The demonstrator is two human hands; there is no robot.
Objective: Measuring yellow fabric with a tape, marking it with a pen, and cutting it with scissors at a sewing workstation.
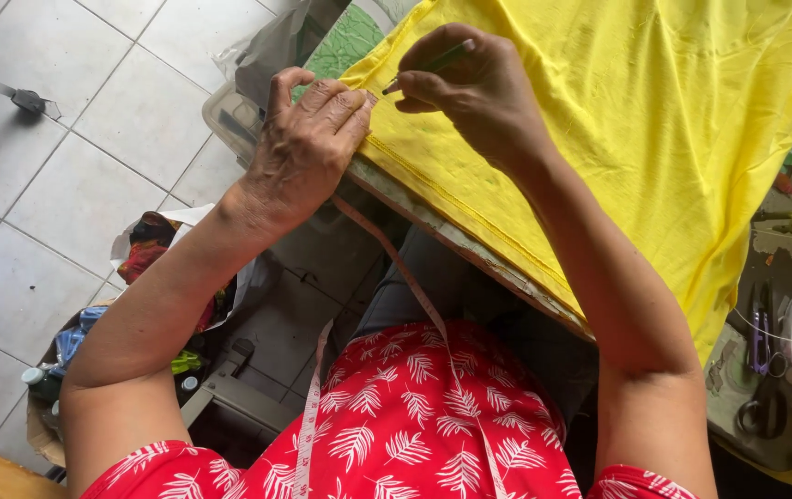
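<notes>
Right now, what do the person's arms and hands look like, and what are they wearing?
Both arms are bare from the short sleeves down. The sleeves are red with white leaf prints. The left hand and right hand wear no gloves, and no rings or watch show.

One cam only, head-worn, so no 2nd view and no shared area. It looks steeply down from above the person's own chest, facing fwd and out over the arms. Close range: both forearms fill the mid frame. The fingers (340,102) sit in the upper centre, at the near edge of the worktop (470,245), which cuts diagonally from upper left to lower right. Left of and below the fingers the view drops to the floor (91,120); right of them, more worktop runs to the frame edge.
</notes>
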